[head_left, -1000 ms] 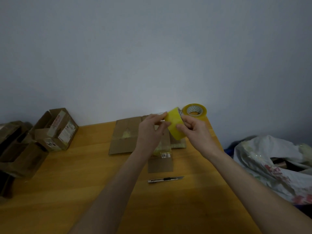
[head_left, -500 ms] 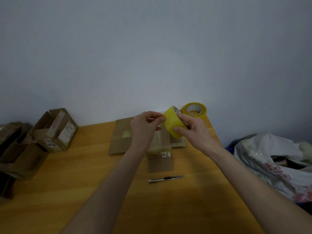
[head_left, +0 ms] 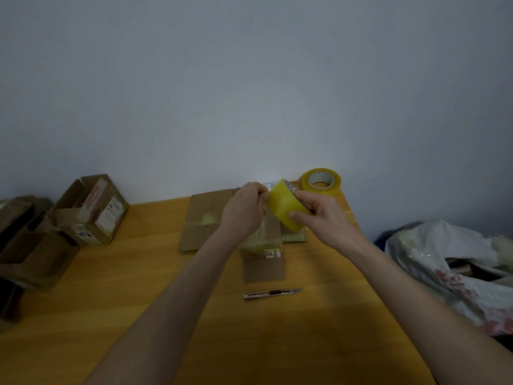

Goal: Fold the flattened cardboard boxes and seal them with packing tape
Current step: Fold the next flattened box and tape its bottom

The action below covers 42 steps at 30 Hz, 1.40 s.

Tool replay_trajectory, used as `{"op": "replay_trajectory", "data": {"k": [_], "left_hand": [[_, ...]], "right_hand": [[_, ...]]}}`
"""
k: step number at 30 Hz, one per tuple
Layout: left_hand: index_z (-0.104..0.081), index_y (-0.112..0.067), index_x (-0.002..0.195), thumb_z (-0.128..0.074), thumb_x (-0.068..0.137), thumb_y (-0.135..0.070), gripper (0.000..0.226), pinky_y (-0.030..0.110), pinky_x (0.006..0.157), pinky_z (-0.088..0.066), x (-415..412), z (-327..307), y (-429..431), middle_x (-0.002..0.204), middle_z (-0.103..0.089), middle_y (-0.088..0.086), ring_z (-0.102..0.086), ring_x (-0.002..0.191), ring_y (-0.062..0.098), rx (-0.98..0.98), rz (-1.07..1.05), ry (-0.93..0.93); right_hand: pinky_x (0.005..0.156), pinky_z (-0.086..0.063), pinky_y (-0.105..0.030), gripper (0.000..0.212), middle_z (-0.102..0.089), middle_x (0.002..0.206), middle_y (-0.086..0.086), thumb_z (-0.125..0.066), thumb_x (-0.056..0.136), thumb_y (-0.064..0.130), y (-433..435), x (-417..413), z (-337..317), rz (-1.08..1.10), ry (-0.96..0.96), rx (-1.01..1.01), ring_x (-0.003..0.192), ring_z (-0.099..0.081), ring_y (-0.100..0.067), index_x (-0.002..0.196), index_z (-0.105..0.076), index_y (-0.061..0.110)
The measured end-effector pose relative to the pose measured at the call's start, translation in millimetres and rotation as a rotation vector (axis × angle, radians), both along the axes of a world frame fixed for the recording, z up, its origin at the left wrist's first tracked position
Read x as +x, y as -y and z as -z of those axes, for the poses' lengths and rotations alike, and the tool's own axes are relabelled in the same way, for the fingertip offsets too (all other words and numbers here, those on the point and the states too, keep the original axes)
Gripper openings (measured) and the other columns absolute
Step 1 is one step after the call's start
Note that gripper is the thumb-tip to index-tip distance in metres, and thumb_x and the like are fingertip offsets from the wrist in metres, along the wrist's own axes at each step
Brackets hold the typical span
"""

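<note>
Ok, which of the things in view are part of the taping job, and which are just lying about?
In the job: yellow packing-tape roll, gripped by right hand, left hand pinching at its edge; flattened brown cardboard box; likely silver utility knife.
Lying about: second yellow tape roll; labelled brown boxes at left; white plastic bag.

Yellow tape roll (head_left: 287, 208), brown flattened cardboard (head_left: 205, 218), orange-tan table (head_left: 111, 287), white bag (head_left: 444, 262) with possibly red print
</note>
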<state>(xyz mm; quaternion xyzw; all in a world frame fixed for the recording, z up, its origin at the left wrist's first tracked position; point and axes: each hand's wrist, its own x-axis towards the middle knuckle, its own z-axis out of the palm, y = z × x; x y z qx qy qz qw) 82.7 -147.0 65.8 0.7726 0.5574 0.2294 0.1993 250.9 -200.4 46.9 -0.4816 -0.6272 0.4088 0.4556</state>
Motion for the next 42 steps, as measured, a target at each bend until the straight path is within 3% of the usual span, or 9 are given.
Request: {"op": "replay_trajectory", "data": {"k": [3,6,11,15,24,33,36,38,42], "left_hand": [[-0.049,-0.018,0.089,-0.041,0.101,-0.017,0.014,0.042,0.072,-0.053,-1.0,3.3,3.0,0.079,-0.053,-0.002,-0.056,0.076,0.019,-0.021,0.007,0.05],[-0.052,-0.015,0.089,-0.045,0.1,-0.013,0.014,0.026,0.057,-0.053,-0.4,1.8,7.7,0.073,-0.055,-0.001,-0.055,0.063,0.011,-0.067,0.002,0.255],[-0.069,-0.014,0.106,-0.066,0.088,-0.014,0.018,0.023,0.054,-0.055,-0.1,10.1,8.1,0.097,-0.063,0.0,-0.063,0.079,0.01,0.003,-0.057,0.448],[-0.073,-0.017,0.081,-0.075,0.08,-0.01,0.007,0.022,0.055,-0.054,1.5,13.9,7.6,0.081,-0.069,0.003,-0.063,0.068,0.008,0.05,-0.139,0.552],[-0.06,-0.016,0.079,-0.062,0.089,-0.011,0.012,0.035,0.061,-0.054,0.8,29.8,7.6,0.07,-0.058,-0.01,-0.062,0.071,0.014,0.202,-0.056,0.223],[-0.059,-0.013,0.104,-0.068,0.087,-0.013,0.02,0.023,0.053,-0.053,-1.5,29.5,8.3,0.075,-0.066,0.005,-0.061,0.062,0.008,-0.243,-0.129,0.624],[-0.073,-0.018,0.081,-0.075,0.08,-0.019,0.002,0.026,0.061,-0.051,0.5,34.2,6.1,0.068,-0.066,-0.003,-0.061,0.065,0.01,-0.187,-0.137,0.525],[-0.069,-0.02,0.069,-0.074,0.081,-0.021,0.013,0.024,0.063,-0.046,-2.7,40.2,4.3,0.064,-0.063,-0.006,-0.056,0.062,0.006,-0.199,-0.209,0.543],[-0.064,-0.018,0.067,-0.072,0.084,-0.021,0.018,0.022,0.062,-0.039,-14.1,53.3,6.2,0.063,-0.054,-0.006,-0.047,0.063,0.005,-0.271,-0.301,0.566]], "right_hand": [[0.082,-0.054,-0.03,0.034,-0.073,0.105,-0.002,-0.06,0.09,-0.001,1.8,-2.3,1.8,0.001,-0.081,-0.03,0.097,-0.068,-0.015,0.112,-0.066,0.024],[0.083,-0.053,-0.031,0.035,-0.073,0.106,-0.007,-0.061,0.09,-0.001,1.2,0.9,2.5,0.059,-0.097,-0.027,0.096,-0.067,-0.013,0.103,-0.065,0.031],[0.086,-0.053,-0.037,0.033,-0.073,0.104,0.0,-0.062,0.089,0.001,-4.0,-0.6,2.3,0.035,-0.047,-0.012,0.099,-0.067,-0.016,0.109,-0.067,0.027],[0.086,-0.052,-0.051,0.027,-0.073,0.101,-0.004,-0.063,0.088,0.005,-9.1,-1.5,8.0,0.036,0.025,-0.009,0.098,-0.066,-0.025,0.112,-0.069,0.017],[0.073,-0.049,-0.04,0.018,-0.066,0.09,0.008,-0.059,0.093,0.025,-16.8,0.8,16.3,0.167,0.3,-0.006,0.082,-0.058,-0.013,0.108,-0.069,0.02],[0.065,-0.045,-0.037,0.021,-0.058,0.074,0.013,-0.06,0.091,0.036,-21.9,0.6,16.9,0.158,0.415,-0.02,0.069,-0.052,-0.008,0.1,-0.07,0.019],[0.064,-0.048,-0.041,0.021,-0.063,0.074,0.003,-0.064,0.089,0.037,-22.3,1.4,17.4,0.077,0.381,-0.068,0.069,-0.056,-0.013,0.092,-0.07,0.017],[0.065,-0.048,-0.037,0.022,-0.067,0.078,-0.004,-0.069,0.086,0.035,-20.0,9.1,19.2,-0.029,0.241,-0.201,0.07,-0.06,-0.016,0.088,-0.069,0.012],[0.088,-0.048,-0.037,0.021,-0.072,0.096,-0.011,-0.069,0.086,0.027,-10.6,23.7,34.8,-0.203,0.13,-0.321,0.09,-0.066,-0.024,0.096,-0.071,0.009]]}}
